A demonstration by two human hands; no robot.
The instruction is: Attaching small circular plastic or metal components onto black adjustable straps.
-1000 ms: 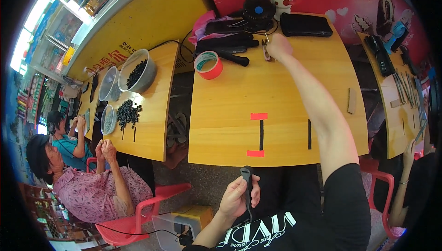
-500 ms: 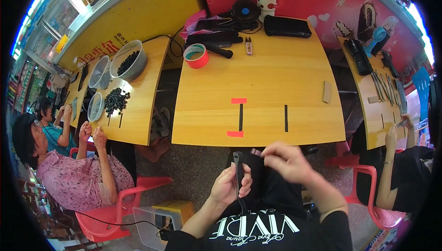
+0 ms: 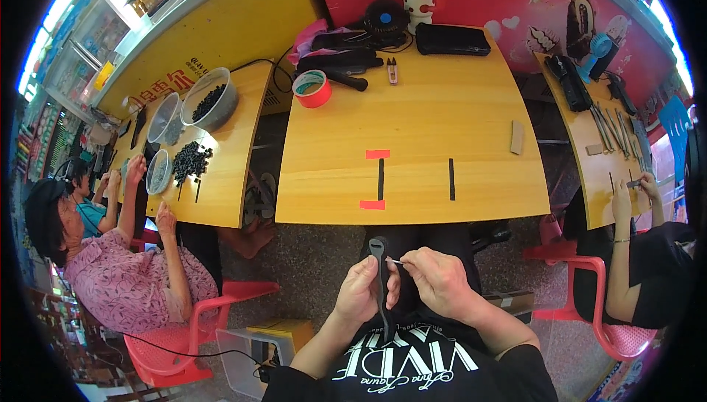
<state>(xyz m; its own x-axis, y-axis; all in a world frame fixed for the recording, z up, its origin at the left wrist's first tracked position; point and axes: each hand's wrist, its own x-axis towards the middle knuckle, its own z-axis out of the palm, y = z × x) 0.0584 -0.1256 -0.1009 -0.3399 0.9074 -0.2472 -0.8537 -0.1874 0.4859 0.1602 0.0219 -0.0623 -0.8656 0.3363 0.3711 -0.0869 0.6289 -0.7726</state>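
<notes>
In front of my body, below the table's near edge, my left hand is closed round a long black strap. Its rounded upper end has a slot and stands up above my fingers; the tail hangs down over my shirt. My right hand pinches a thin, pale rod-like tool whose tip points left, close beside the strap and the left fingertips. Whether the tip touches the strap I cannot tell, and the rest of the tool is hidden in my fingers.
On my wooden table lie two black strips, one with red tape at both ends, a red tape roll, thread snips, a black pouch and a spotted cup. Co-workers sit at tables on both sides; black pieces lie left.
My right hand has turned and lowered, bringing the thin tool's tip up to the strap. The left hand still grips the strap, whose slotted end now shows more fully. The view has shifted slightly.
</notes>
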